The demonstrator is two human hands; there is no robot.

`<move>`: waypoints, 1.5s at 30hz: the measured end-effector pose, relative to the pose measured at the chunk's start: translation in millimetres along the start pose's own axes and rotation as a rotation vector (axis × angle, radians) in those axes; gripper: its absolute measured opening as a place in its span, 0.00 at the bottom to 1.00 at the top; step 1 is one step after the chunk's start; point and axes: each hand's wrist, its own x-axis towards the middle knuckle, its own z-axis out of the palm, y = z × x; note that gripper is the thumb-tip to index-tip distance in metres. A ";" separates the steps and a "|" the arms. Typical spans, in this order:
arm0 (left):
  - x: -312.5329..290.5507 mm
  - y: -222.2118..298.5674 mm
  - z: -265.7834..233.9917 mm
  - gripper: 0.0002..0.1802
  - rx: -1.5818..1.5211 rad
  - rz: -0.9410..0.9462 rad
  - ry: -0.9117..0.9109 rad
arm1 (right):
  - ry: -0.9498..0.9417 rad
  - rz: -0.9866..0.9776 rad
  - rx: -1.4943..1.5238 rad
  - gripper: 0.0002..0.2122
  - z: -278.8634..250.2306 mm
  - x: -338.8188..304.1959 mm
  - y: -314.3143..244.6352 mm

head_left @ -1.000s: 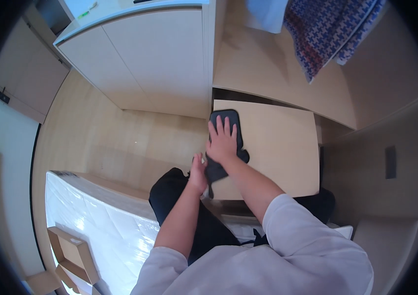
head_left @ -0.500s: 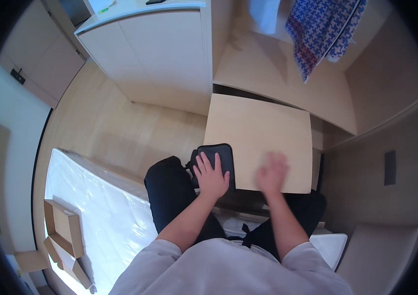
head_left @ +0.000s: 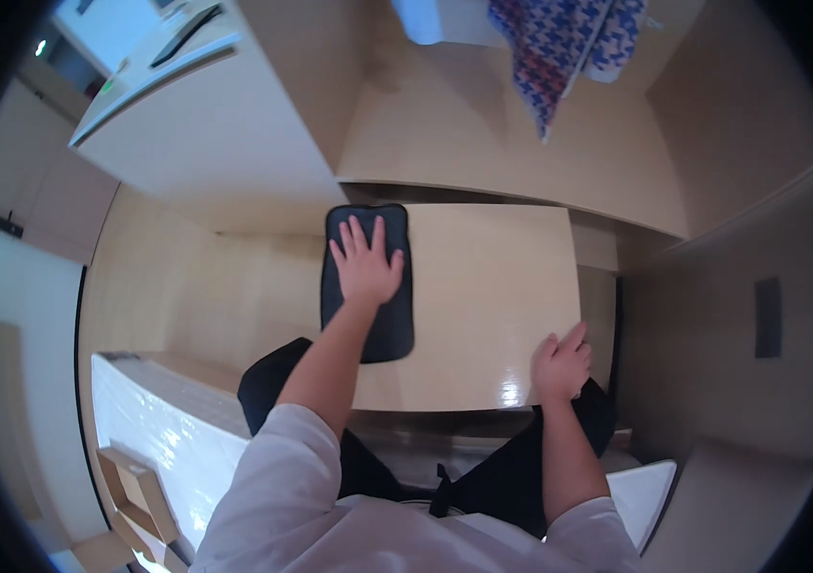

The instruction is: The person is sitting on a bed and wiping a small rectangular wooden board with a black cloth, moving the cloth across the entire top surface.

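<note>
A light wooden tabletop (head_left: 483,286) lies in front of me, above my knees. Along its left side rests a flat black case (head_left: 387,329) with rounded corners and a raised rim. My left hand (head_left: 368,272) lies flat on the case, fingers spread. At the tabletop's near right corner is my right hand (head_left: 561,368), its fingers bent at the edge and one finger stretched out past it. The underside of that grip is hidden.
Beyond the tabletop is an open wardrobe (head_left: 512,167) with a blue-and-red patterned cloth (head_left: 545,72) hanging inside. A pale cabinet (head_left: 206,143) stands at the far left. Near left are a plastic-wrapped mattress (head_left: 172,401) and an open cardboard box (head_left: 139,492).
My left hand and the black case have moved forward and left on the tabletop. My right hand has gone from a blur over the top to its near right corner. The view has shifted.
</note>
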 end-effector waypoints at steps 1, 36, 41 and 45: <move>16.1 -2.4 3.6 0.45 -0.001 0.010 0.034 | -0.016 0.002 0.003 0.38 -1.4 -1.2 -2.6; -128.2 95.2 -7.0 0.44 -0.068 0.252 -0.015 | 0.001 0.058 0.076 0.34 -10.2 1.4 -8.5; -29.4 126.1 9.7 0.44 -0.009 0.211 -0.033 | -0.002 0.048 0.064 0.35 -12.8 -0.5 -11.2; 22.6 158.4 22.5 0.44 -0.007 0.213 0.013 | -0.016 0.048 0.046 0.37 -10.2 -1.1 -10.1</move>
